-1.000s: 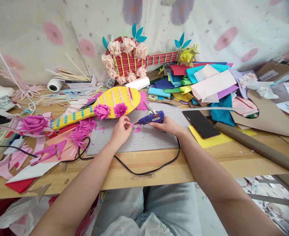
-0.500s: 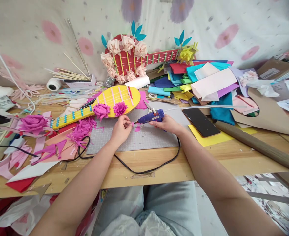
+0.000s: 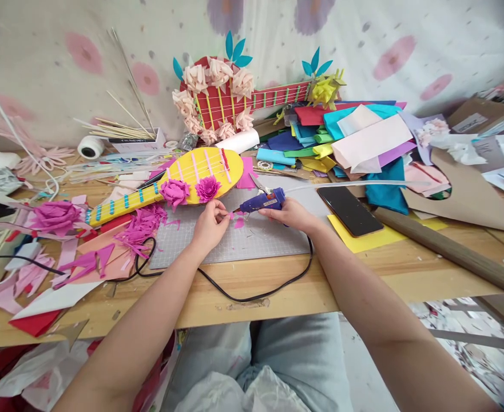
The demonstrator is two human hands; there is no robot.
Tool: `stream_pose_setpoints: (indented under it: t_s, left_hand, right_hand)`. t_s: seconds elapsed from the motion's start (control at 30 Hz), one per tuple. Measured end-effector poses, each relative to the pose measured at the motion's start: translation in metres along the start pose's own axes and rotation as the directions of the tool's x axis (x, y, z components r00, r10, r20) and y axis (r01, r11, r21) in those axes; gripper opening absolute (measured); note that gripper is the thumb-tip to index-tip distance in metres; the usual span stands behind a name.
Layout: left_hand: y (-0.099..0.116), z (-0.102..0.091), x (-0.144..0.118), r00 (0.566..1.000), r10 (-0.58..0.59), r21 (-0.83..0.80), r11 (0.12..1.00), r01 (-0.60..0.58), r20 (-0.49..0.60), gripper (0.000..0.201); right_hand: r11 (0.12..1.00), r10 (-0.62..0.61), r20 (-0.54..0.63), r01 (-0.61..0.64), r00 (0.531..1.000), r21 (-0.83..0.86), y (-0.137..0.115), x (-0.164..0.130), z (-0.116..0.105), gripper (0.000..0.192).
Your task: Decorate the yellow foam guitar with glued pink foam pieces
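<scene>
The small pink paper piece is pinched at the fingertips of the left hand, just above the grey cutting mat and a little in front of the yellow paper guitar. The grip of this hand is narrow, thumb and forefinger closed on the piece, and the piece sticks out to the right, toward the other hand. From that side comes the blue glue gun, which the right hand holds closed around its handle. The long axis of the gun lies nearly level across the mat, with the nozzle pointing left and slightly down, so its tip is just beside the pink piece; I cannot tell if they touch. A clear glue stick goes out of the back of the gun to the right, and the black cord hangs in a loop over the edge of the tabletop. Another pink scrap lies on the mat under the nozzle. A black phone rests on yellow paper, well apart to the right
</scene>
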State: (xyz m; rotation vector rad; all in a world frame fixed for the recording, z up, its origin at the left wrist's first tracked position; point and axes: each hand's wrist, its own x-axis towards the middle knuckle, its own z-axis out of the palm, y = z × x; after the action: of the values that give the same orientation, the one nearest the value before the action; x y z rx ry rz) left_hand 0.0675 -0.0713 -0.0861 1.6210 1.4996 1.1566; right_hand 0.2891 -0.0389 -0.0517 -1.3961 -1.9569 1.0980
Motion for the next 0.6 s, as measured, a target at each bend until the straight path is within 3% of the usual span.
stream_pose_setpoints:
  t_s: [0.43, 0.6]
  left_hand:
    - [0.002, 0.0, -0.001, 0.999, -0.035, -0.006, 0.999, 0.035, -0.009, 0.021]
    - [0.002, 0.0, 0.0, 0.998, -0.053, -0.031, 0.998, 0.053, -0.014, 0.022]
  right_hand:
    - [0.999, 0.021, 0.046, -0.018, 0.999, -0.048, 0.002, 0.0, -0.002, 0.04]
    - [0.997, 0.057, 0.011, -0.056, 0.998, -0.047, 0.002, -0.003, -0.014, 0.043]
